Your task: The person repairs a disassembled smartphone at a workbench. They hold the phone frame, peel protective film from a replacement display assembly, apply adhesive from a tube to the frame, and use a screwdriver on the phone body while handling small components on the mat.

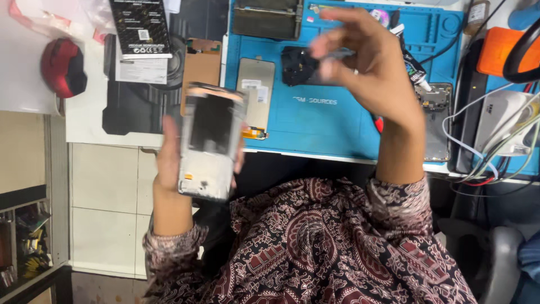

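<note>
Black box (140, 28): at 11 o'clock, rectangular, with white label (142, 70) below.
Phone screen (210, 141): centre-left, white frame, dark glass.
Screen panel (256, 95): at 12 o'clock, grey, on blue mat (326, 124).

White workbench (90, 121), pale tiled floor (104, 219), grey chair (500, 262), shelf at left (25, 236)

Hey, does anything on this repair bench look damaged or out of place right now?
Nothing looks spilled or broken. The phone frame in the left hand is stripped, and another opened phone lies on the blue mat. The cables at the right are tangled. The right hand is blurred.
</note>
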### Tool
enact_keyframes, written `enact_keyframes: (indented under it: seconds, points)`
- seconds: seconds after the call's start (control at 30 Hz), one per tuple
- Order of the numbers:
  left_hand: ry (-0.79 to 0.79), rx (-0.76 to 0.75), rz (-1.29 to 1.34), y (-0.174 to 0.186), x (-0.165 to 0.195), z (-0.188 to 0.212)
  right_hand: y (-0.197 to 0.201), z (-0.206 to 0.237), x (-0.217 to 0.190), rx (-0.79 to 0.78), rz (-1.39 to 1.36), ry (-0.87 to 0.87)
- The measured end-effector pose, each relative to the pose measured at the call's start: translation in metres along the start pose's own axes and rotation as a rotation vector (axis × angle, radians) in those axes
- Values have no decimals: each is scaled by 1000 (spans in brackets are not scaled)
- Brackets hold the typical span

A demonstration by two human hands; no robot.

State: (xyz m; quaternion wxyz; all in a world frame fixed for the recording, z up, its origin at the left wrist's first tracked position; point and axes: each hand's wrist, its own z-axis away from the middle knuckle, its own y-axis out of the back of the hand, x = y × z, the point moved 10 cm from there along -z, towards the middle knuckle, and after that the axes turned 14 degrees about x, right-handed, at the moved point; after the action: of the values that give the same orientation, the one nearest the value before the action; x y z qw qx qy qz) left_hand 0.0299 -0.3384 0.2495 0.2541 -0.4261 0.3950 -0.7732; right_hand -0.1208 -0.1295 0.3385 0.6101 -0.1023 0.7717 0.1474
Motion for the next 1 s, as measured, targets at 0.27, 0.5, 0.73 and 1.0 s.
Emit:
enact_keyframes:
  seconds: [0.27,0.5,0.73,1.0]
  points:
    - [-761,413,-173,103,91,58,-113,43,96,298,646,-157]
    - [-531,418,-202,151,78,52,-180,31,87,318,945,70]
    - [-210,330,-215,163,26,13,-191,38,129,383,389,-300]
    - [-187,266,-65,141,33,15,-185,46,145,566,-140,-434]
